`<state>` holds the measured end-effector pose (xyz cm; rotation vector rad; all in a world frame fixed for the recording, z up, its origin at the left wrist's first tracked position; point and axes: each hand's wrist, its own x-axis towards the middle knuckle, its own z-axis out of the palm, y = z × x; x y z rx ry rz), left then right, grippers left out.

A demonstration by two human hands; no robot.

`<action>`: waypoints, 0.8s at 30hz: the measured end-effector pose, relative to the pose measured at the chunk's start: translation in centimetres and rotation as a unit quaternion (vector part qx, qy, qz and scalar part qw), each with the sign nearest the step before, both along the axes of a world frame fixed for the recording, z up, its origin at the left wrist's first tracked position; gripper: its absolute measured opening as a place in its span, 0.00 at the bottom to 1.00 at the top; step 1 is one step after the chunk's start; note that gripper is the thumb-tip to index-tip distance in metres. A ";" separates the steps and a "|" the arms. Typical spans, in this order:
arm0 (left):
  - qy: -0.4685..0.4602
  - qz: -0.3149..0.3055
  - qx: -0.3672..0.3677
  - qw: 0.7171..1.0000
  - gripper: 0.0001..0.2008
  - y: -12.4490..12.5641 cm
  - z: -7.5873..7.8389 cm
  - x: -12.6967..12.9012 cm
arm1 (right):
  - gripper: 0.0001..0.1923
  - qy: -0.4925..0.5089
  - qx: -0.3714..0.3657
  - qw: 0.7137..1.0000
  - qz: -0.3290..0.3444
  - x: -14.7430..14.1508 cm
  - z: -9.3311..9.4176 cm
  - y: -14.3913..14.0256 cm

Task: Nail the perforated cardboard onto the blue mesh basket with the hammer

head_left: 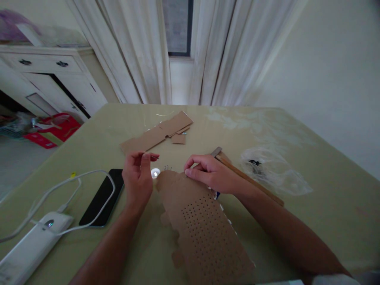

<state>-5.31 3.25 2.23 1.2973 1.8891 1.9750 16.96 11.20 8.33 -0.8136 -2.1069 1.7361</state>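
Observation:
A brown cardboard piece (pixel 175 198) with rows of small punched holes runs from the table's middle down to the bottom of the view. My right hand (pixel 209 170) pinches it at the far edge, thumb on top and the other fingertips partly hidden. To the left, my left hand (pixel 138 176) is raised beside the cardboard's far corner, apart from it, fingers closed in a pinch. Something thin and dark seems to stick out at those fingertips, too small to name. Several small thin bits (pixel 166 168) show just past the cardboard's edge, close to a bright round spot.
Cardboard offcuts (pixel 157 134) lie farther back. Right of my right hand are a wooden-handled tool (pixel 249 180) with a metal head and a clear plastic bag (pixel 276 170). At left lie a black phone (pixel 102 200), a white cable (pixel 89 173) and a white power strip (pixel 35 245).

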 end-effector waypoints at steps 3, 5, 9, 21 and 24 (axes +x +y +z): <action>-0.020 -0.019 -0.121 0.992 0.12 0.7 -0.2 -1.8 | 0.17 0.030 -0.012 0.999 0.001 0.5 0.8 0.2; 0.024 -0.022 -0.241 0.970 0.14 0.8 -0.2 -2.5 | 0.19 0.046 -0.016 0.999 0.002 0.9 1.4 0.2; 0.182 -0.009 -0.428 0.885 0.13 0.5 0.5 -2.9 | 0.22 0.069 -0.018 0.997 -0.007 1.5 2.2 0.1; 0.258 -0.021 -0.509 0.821 0.14 0.7 -1.2 -3.5 | 0.13 0.090 0.004 0.989 -0.120 3.5 3.8 0.9; 0.269 -0.030 -0.507 0.818 0.13 0.6 -1.0 -2.9 | 0.14 0.089 0.007 0.990 -0.111 3.4 3.9 0.8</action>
